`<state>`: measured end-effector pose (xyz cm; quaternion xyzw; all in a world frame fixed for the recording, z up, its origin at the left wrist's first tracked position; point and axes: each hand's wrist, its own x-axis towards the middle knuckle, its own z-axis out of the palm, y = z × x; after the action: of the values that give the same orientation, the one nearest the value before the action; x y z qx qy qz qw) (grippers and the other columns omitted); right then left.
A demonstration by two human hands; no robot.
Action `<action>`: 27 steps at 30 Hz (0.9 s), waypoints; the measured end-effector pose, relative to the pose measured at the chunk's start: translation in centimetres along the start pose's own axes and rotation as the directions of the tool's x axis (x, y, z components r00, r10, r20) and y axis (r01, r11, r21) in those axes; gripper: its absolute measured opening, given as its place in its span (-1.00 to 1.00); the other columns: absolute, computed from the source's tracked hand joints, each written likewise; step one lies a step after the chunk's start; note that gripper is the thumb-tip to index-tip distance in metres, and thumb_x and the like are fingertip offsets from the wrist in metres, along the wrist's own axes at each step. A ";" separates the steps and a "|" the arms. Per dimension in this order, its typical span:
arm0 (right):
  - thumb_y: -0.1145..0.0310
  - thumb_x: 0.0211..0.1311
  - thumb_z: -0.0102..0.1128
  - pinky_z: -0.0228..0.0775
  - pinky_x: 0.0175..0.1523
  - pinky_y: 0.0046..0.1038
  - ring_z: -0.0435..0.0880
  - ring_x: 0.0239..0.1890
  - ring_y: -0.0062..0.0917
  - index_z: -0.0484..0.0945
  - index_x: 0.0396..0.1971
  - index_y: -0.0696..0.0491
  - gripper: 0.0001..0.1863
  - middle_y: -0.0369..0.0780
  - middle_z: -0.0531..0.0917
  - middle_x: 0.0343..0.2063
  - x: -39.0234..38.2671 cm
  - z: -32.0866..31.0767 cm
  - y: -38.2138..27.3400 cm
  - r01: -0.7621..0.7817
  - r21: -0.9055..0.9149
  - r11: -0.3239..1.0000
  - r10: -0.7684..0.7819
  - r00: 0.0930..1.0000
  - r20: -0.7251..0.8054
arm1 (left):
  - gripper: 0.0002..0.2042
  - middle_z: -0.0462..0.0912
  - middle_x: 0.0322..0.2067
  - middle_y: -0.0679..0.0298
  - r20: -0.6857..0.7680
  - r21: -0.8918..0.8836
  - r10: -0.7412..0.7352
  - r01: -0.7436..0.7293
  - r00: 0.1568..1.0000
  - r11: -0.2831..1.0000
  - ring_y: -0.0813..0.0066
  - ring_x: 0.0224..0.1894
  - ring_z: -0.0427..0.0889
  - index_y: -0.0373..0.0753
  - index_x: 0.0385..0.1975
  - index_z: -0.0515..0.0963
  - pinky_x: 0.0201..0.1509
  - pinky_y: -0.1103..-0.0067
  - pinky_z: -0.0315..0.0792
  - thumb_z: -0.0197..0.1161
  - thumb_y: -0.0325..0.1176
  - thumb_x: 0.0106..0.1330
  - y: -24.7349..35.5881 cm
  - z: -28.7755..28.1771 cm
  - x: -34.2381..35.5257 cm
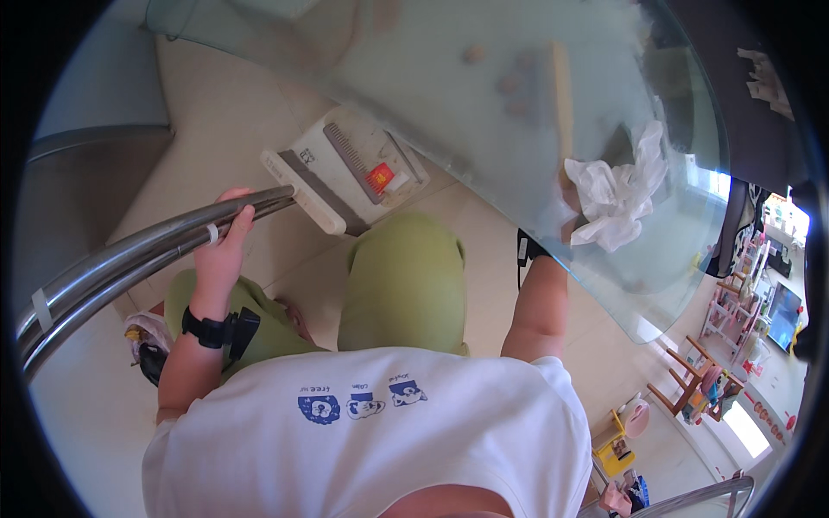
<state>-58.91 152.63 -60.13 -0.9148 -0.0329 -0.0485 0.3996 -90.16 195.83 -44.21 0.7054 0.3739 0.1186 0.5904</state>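
Note:
My left hand [226, 246], with a black band at the wrist, is wrapped round two shiny metal poles [155, 237]. They lead to a broom head [304, 192] with a white top and grey bristles. The broom rests against a white dustpan [401, 147] with a grey row of teeth, and a red wrapper [379, 178] lies in the pan. My right arm reaches under the glass tabletop. Through the glass, my right hand [566, 194] shows dimly, its fingers blurred and partly covered by crumpled white tissue [617, 190]. A tan stick [562, 95] runs out from that hand.
The glass tabletop [466, 129] overhangs the floor at the upper right, its edge close to my right arm. A grey curved furniture panel [95, 181] stands at the left. On the far right are a wooden stool [691, 375] and a shelf with mixed items. Tiled floor lies beneath.

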 end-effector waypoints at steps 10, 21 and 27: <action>0.37 0.16 0.10 0.22 0.17 -0.42 0.42 0.04 -0.42 0.29 0.12 0.18 -0.49 -0.13 0.47 -0.01 3.8 6.0 -2.6 0.072 -0.062 0.995 -0.069 0.996 0.051 | -0.79 0.47 -0.35 0.46 0.024 0.013 -0.012 0.012 1.000 1.000 0.74 -0.31 0.37 -0.26 -0.12 0.50 -0.18 0.77 0.30 0.18 -0.41 0.27 0.5 0.4 -0.4; 0.28 0.16 0.12 0.25 0.15 -0.44 0.41 0.06 -0.41 0.28 0.13 0.18 -0.45 -0.12 0.45 0.00 -6.6 3.0 1.7 -0.170 0.248 0.954 0.161 0.985 0.055 | -0.79 0.48 -0.28 0.44 0.063 0.043 0.012 -0.014 0.998 0.999 0.71 -0.25 0.40 -0.27 -0.12 0.50 -0.12 0.76 0.30 0.18 -0.41 0.27 0.0 0.5 -0.7; 0.27 0.18 0.05 0.24 0.15 -0.32 0.32 0.15 -0.29 0.28 0.12 0.17 -0.48 -0.09 0.36 0.09 -8.0 5.4 4.1 -0.365 -0.097 0.926 0.372 0.926 0.063 | -0.79 0.47 -0.31 0.46 0.017 -0.004 -0.003 0.003 1.000 1.000 0.74 -0.30 0.39 -0.26 -0.11 0.50 -0.15 0.79 0.30 0.18 -0.44 0.26 0.2 0.6 -1.2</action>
<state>-66.10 153.62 -67.73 -0.9218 0.1254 0.0629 0.3613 -90.50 194.57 -43.89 0.7047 0.3694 0.1125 0.5952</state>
